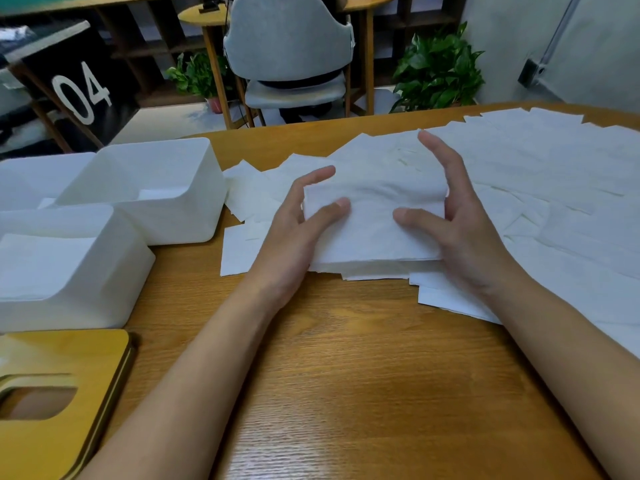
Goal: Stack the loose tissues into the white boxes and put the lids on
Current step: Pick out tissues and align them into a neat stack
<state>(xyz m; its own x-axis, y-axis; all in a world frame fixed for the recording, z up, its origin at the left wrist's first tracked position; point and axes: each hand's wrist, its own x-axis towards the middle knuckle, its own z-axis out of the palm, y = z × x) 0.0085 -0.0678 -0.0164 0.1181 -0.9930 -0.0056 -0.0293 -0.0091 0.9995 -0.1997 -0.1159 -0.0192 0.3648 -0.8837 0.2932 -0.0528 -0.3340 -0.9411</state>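
A wooden lid [52, 362] with a rounded slot lies at 8 o'clock, cut off by the left and bottom edges. At 9 o'clock a partly seen box [31, 174] runs out of frame beside the near white box [107, 271], which holds tissues. What lies inside the far white box [173, 202] at 10 o'clock is hard to make out. At centre, the left hand [294, 233] and right hand [464, 237] each keep a grip clamped on one end of the tissue stack [374, 226], thumbs on top. Loose tissues [540, 181] cover the wooden worktop [346, 358] toward 2 o'clock and run past the right edge. Beyond stand a black panel [79, 88] marked "04" at 11 o'clock, a grey chair [287, 50] at 12 and a potted plant [436, 67] at 1.
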